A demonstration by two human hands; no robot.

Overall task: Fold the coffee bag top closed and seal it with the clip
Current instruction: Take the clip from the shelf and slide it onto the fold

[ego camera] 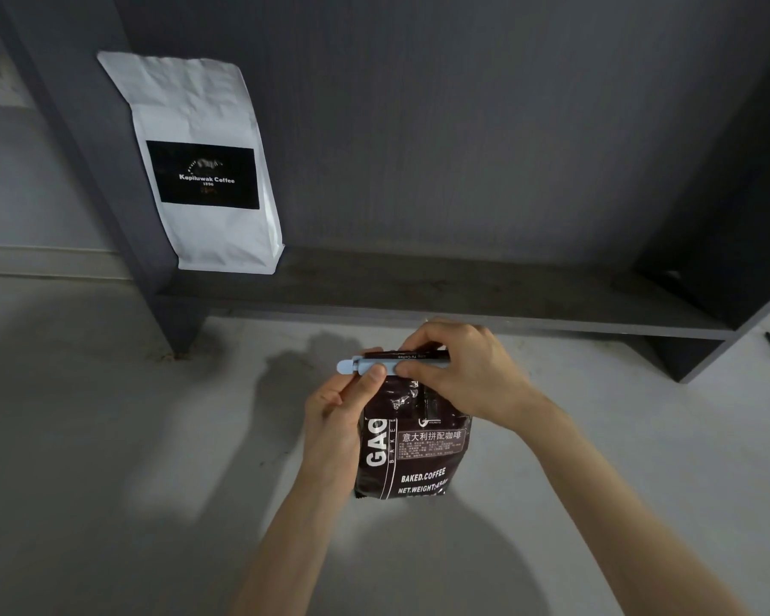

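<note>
Both hands [401, 389] pinching clip [374, 365]

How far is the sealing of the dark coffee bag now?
The top of the dark coffee bag already looks folded over. The blue clip lies across the fold, with the left hand and the right hand pressing on it. I cannot tell whether it is fully snapped shut; confirming that and letting go are left.

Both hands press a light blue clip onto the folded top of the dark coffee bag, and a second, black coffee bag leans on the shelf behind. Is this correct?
Not quite. The second bag on the shelf is white with a black label, as the head view shows. The rest holds: the left hand and right hand press the light blue clip onto the dark coffee bag.
</note>
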